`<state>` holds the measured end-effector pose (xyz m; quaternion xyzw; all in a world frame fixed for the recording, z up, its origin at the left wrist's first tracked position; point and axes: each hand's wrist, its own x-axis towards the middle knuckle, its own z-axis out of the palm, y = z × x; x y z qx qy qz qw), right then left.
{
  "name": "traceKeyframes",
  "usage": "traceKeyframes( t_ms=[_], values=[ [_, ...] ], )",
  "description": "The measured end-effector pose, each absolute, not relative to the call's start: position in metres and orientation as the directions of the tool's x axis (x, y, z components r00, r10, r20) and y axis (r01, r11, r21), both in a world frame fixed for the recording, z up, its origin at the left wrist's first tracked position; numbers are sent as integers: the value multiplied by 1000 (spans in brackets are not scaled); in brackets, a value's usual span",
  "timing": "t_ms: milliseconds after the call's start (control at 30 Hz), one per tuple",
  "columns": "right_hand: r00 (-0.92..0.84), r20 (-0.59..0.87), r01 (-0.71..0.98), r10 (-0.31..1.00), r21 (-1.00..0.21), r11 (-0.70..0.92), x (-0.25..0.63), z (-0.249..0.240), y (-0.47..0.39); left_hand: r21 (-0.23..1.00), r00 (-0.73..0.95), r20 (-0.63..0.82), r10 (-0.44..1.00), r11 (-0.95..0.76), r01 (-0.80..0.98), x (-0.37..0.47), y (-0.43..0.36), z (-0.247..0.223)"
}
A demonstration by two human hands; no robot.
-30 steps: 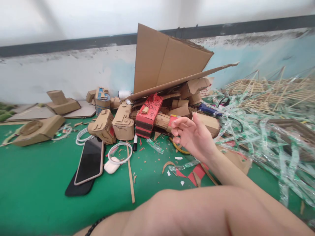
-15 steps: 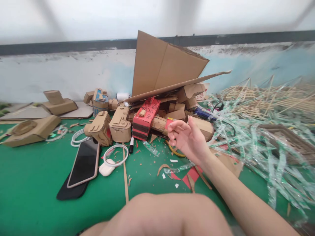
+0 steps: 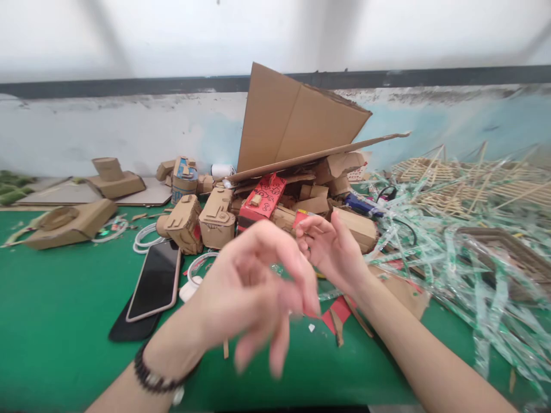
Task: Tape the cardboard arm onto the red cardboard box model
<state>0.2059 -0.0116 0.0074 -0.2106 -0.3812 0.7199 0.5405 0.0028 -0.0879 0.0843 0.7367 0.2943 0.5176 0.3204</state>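
My left hand (image 3: 258,289), with a dark beaded bracelet (image 3: 151,370) on its wrist, hangs in front of the cardboard models. Its fingers are bent and apart, blurred by motion, and nothing shows in them. Beyond it, my right hand (image 3: 333,249) is raised with loosely curled fingers, thumb up, also without anything visible in it. Nearest to the right hand are a cardboard piece (image 3: 355,229) and a small red and yellow patch. A red box with black drawings (image 3: 263,198) stands behind the left hand, its lower part hidden.
Left lie a phone (image 3: 155,281) on a black object, and white rings. Cardboard models (image 3: 185,223) stand behind. A large cardboard sheet (image 3: 301,123) leans over the pile. Tangled clear-green tape strips (image 3: 465,287) and stick frames (image 3: 451,172) fill the right. Scraps litter the green tabletop (image 3: 55,321).
My left hand has come into view in front of the pile. The large stretch of bare skin at the bottom is gone. My right hand stays near the same cardboard piece.
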Motion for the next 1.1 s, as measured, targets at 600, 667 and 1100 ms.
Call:
traceKeyframes(
  t_ms=[600,667,1100],
  values=[
    [-163,244,-602,956,-793,100,204,2,-12,956,304,225,926,-150,-251,43,-16,21],
    [-128,244,-599,961,-791,121,205,0,-10,956,324,206,923,-118,-270,44,-20,22],
    [-91,197,-573,976,-812,111,204,4,-8,923,361,204,910,-57,-380,45,-24,17]
  ],
)
